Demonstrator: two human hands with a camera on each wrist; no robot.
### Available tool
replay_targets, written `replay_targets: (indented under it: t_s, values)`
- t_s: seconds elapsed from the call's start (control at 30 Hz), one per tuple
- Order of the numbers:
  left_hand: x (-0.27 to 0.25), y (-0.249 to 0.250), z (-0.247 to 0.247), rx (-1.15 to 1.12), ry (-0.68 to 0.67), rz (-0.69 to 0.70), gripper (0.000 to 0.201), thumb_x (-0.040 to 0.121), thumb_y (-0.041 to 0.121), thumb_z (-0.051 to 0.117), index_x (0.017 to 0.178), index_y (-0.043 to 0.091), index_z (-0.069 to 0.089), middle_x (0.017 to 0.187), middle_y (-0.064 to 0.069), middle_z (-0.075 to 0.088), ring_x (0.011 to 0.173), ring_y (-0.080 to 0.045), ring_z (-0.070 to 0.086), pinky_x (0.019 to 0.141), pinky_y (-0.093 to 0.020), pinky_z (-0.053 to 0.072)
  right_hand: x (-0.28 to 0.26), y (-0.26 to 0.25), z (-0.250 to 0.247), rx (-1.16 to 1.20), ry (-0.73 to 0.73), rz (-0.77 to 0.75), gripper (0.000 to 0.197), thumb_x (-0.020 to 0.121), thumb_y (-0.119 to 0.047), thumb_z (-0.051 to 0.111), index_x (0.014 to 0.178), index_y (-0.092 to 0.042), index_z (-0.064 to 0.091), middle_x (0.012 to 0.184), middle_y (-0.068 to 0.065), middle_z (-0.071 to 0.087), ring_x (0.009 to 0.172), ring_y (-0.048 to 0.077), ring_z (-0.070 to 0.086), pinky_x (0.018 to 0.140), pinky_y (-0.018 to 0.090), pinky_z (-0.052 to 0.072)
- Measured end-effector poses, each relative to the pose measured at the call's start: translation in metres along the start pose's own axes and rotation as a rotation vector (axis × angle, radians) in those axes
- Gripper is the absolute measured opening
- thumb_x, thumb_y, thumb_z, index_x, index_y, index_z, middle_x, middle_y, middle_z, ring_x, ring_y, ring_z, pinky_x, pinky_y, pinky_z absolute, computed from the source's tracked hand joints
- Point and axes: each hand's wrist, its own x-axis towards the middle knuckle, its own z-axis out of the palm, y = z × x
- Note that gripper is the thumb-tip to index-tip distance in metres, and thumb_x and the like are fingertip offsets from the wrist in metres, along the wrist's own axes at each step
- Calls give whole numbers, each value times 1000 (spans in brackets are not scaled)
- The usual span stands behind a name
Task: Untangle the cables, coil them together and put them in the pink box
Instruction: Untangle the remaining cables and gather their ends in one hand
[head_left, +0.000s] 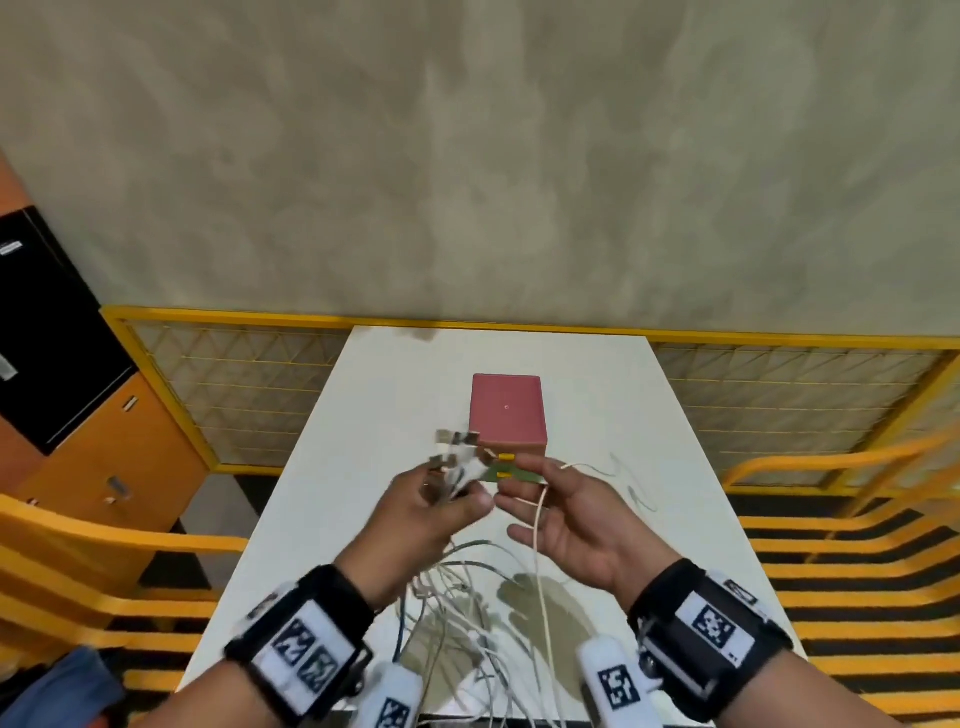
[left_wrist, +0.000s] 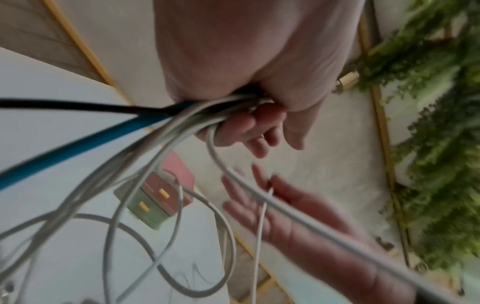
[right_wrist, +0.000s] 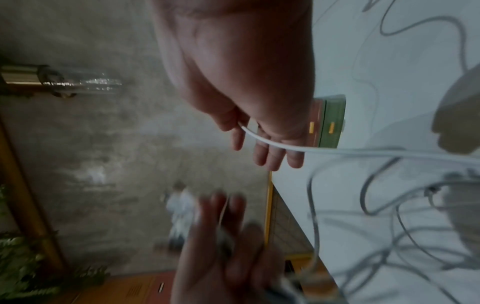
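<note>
My left hand (head_left: 441, 499) is raised over the table and grips a bundle of cables (head_left: 457, 597). Their plug ends (head_left: 457, 452) stick up past the fingers, and the rest hangs in loops down to the table. In the left wrist view the bundle (left_wrist: 182, 117) holds white cables, a blue one (left_wrist: 78, 148) and a black one (left_wrist: 64, 103). My right hand (head_left: 540, 504) is beside it, palm up, fingers loose. One white cable (head_left: 540, 540) lies across the palm and passes between two fingers (right_wrist: 241, 127). The pink box (head_left: 506, 410) stands closed just beyond both hands.
The white table (head_left: 363, 415) bears a thin grey cable (head_left: 628, 483) to the right of the box. Yellow slatted chairs (head_left: 831, 571) flank the table. A yellow mesh fence (head_left: 234, 384) runs behind it. An orange cabinet (head_left: 104, 441) stands far left.
</note>
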Motion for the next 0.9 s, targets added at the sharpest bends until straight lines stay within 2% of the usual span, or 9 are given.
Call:
replay_targets:
  t_s: [0.07, 0.17, 0.27, 0.4, 0.5, 0.57, 0.63, 0.73, 0.9]
  values:
    - [11, -3, 23, -3, -4, 1, 22, 83, -1, 75, 100, 13, 73, 85, 4, 78, 63, -4, 68, 59, -14, 49, -1, 6, 11, 53, -82, 10, 36, 104, -25, 36, 118, -9, 64, 107, 16, 69, 85, 25, 66, 75, 39, 49]
    - [20, -15, 38, -61, 72, -39, 23, 70, 10, 80, 92, 15, 74, 83, -3, 76, 77, -20, 70, 66, -32, 54, -3, 8, 22, 125, -145, 9, 42, 103, -17, 31, 124, 1, 62, 114, 21, 70, 97, 31, 69, 87, 44, 52]
    - [21, -20, 41, -79, 61, -71, 16, 74, 2, 76, 81, 14, 71, 72, -2, 69, 69, -19, 67, 59, -30, 53, -3, 8, 22, 49, -131, 39, 39, 100, -21, 36, 121, -7, 66, 111, 16, 70, 94, 30, 69, 82, 43, 51]
    - [1, -23, 30, 30, -189, -163, 27, 84, -17, 64, 101, 4, 67, 53, 14, 63, 41, 6, 53, 44, -7, 40, 3, -9, 11, 66, 16, 49, 23, 99, -16, 43, 97, -8, 64, 90, 13, 75, 77, 29, 74, 66, 39, 55]
    - [-21, -50, -3, 210, -395, -300, 13, 79, 4, 78, 85, 13, 70, 64, 13, 70, 59, -6, 57, 67, -22, 43, 6, -32, -4, 134, 120, 25, 32, 101, -13, 39, 76, -12, 59, 72, 5, 71, 67, 20, 76, 73, 38, 47]
    - [-33, -59, -25, 393, -461, -372, 19, 70, 24, 84, 77, 14, 71, 75, 8, 71, 73, -12, 59, 73, -30, 44, 4, -48, -16, 151, 161, 9, 28, 101, -15, 42, 76, -14, 55, 58, -1, 64, 55, 17, 71, 72, 36, 44]
    - [-44, -68, -39, 528, -526, -447, 15, 75, 28, 80, 79, 19, 68, 70, 15, 66, 71, 0, 60, 67, -20, 45, 3, -61, -30, 164, 201, -25, 20, 100, -17, 46, 83, -16, 55, 55, -3, 59, 54, 15, 68, 72, 36, 46]
    - [-56, -73, -50, 733, -488, -434, 18, 84, 32, 74, 93, 26, 59, 73, 17, 55, 79, -4, 55, 57, -8, 40, -1, -71, -50, 190, 244, -103, 15, 101, -17, 46, 90, -16, 57, 58, -1, 55, 63, 18, 64, 72, 39, 49]
    - [-35, -51, -53, 266, -287, -378, 15, 83, 20, 80, 89, 14, 67, 66, 12, 65, 48, -1, 49, 47, -20, 37, -29, -42, -60, -189, 149, -114, 17, 104, -17, 40, 103, -12, 56, 65, 8, 59, 72, 29, 65, 75, 43, 50]
